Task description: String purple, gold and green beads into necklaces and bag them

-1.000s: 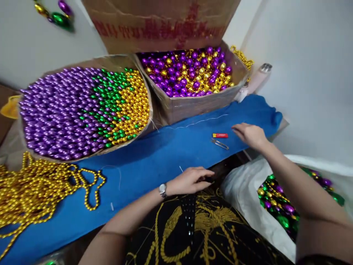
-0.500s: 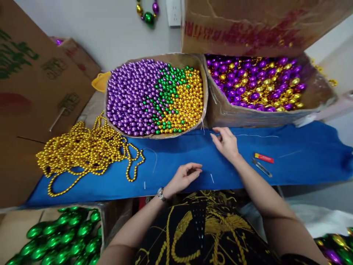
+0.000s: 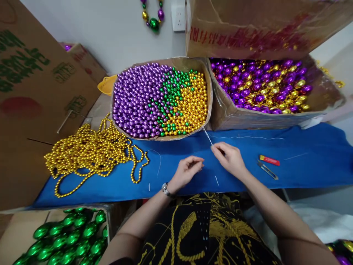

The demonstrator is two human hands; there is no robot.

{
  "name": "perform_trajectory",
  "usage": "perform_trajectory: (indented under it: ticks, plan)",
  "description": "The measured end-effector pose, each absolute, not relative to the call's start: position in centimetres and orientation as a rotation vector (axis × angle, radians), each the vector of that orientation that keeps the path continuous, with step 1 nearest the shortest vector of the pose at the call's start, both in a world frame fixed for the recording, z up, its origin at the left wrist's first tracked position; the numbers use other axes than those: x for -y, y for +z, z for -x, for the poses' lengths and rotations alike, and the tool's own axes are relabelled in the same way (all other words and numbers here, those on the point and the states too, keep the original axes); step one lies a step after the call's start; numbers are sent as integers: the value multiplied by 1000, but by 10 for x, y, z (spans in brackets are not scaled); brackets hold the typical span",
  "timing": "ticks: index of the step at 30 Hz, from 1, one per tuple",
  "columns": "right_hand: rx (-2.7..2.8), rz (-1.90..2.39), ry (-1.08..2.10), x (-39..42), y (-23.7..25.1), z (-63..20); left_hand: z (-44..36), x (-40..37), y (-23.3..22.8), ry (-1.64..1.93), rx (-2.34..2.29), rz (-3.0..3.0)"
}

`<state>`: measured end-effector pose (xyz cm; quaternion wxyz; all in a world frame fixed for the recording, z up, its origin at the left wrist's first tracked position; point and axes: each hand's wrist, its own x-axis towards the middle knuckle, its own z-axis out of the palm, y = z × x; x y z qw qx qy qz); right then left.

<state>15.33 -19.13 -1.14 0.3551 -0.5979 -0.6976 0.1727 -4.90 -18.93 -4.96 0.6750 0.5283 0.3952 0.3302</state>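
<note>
My right hand (image 3: 230, 158) pinches a white thread (image 3: 208, 136) at its lower end. The thread runs up to the front right edge of a cardboard box (image 3: 210, 99) filled with purple beads (image 3: 138, 99), green beads (image 3: 176, 86) and gold beads (image 3: 191, 101). Close by on the left, over the blue cloth (image 3: 176, 147), my left hand (image 3: 189, 171) has its thumb and fingertips drawn together. Anything between them is too small to make out. A short white piece (image 3: 216, 180) lies on the cloth between my forearms.
Gold bead strands (image 3: 88, 151) are heaped on the left. A red and yellow lighter (image 3: 269, 160) and a small cutter (image 3: 267, 170) lie right of my right hand. Behind stands a box of purple and gold beads (image 3: 259, 86). Green beads (image 3: 66, 235) fill a box at lower left.
My right hand has come down and toward me from beside the box edge, its fingers now closed on the white thread, which is pulled taut. My left hand keeps nearly the same pose.
</note>
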Motion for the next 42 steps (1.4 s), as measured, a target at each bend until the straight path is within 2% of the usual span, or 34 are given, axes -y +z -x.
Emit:
perform_trajectory:
  ticks: [6, 11, 14, 19, 22, 26, 31, 33, 35, 37, 42]
  plan:
    - [2015, 1496, 548, 286, -22, -179, 45, 179, -50, 1138, -858, -1142]
    - [2112, 1663, 625, 324, -48, -188, 34, 181, -52, 1166, -834, -1224]
    - [2098, 1699, 667, 335, -55, -193, 26, 186, -52, 1016, -801, -1441]
    - [2038, 1694, 610, 336, -46, -197, 1, 190, -62, 382, -380, -2012]
    - [1984, 1703, 588, 338, -41, -203, -11, 186, -75, 127, -255, -2164]
    - [2033, 1859, 685, 360, -52, -235, -7, 176, -80, 78, -256, -2279]
    - [2170, 2687, 879, 389, -64, -298, 12, 167, -73, 211, -582, -2306]
    - [2128, 2825, 831, 377, -57, -315, 16, 167, -71, 274, -721, -2241]
    - [2057, 2784, 666, 345, -48, -323, 17, 169, -71, 326, -803, -2171]
    - [1878, 2652, 468, 295, -42, -320, 15, 174, -70, 360, -836, -2119]
    - [1557, 2624, 337, 170, -54, -292, 17, 185, -71, 438, -890, -2014]
